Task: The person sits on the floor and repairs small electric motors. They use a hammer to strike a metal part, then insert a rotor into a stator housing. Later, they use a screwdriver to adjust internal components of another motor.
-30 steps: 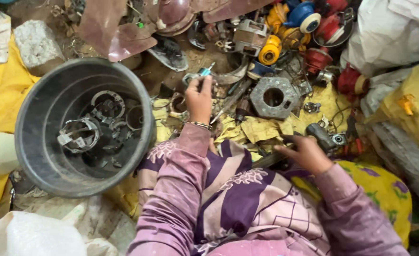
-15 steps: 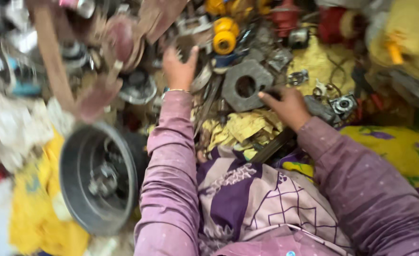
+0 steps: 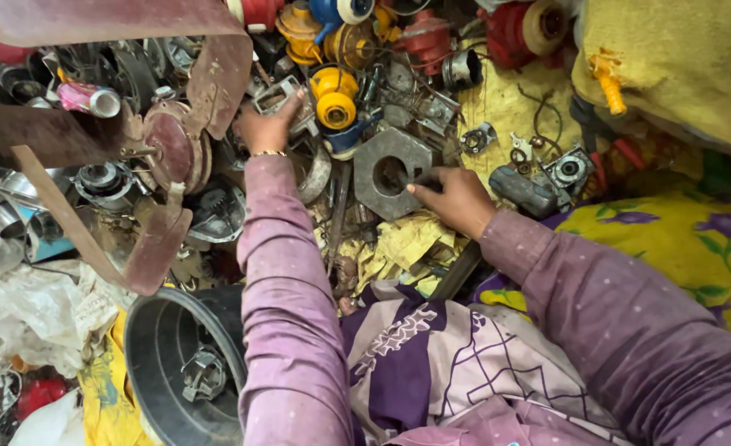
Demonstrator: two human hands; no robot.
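My left hand (image 3: pixel 268 125) reaches forward into a heap of scrap metal and closes around a small grey metal bracket (image 3: pixel 276 97) beside a yellow motor part (image 3: pixel 335 97). My right hand (image 3: pixel 456 196) rests at the edge of a grey hexagonal metal plate (image 3: pixel 386 169) with a round hole, the fingers touching its right side. Both arms wear purple sleeves. Crumpled yellow paper (image 3: pixel 407 244) lies just below the plate.
A rusty brown fan blade assembly (image 3: pixel 163 149) spreads at the left. A dark grey bucket (image 3: pixel 154 347) with metal parts stands at the lower left. Yellow cloth (image 3: pixel 679 74) covers the right side; a small grey motor (image 3: pixel 524 190) lies near it.
The view has swung left and forward, so the bucket has slid to the lower left. My left hand moved from the pile's middle onto the bracket; my right hand moved up to the hexagonal plate.
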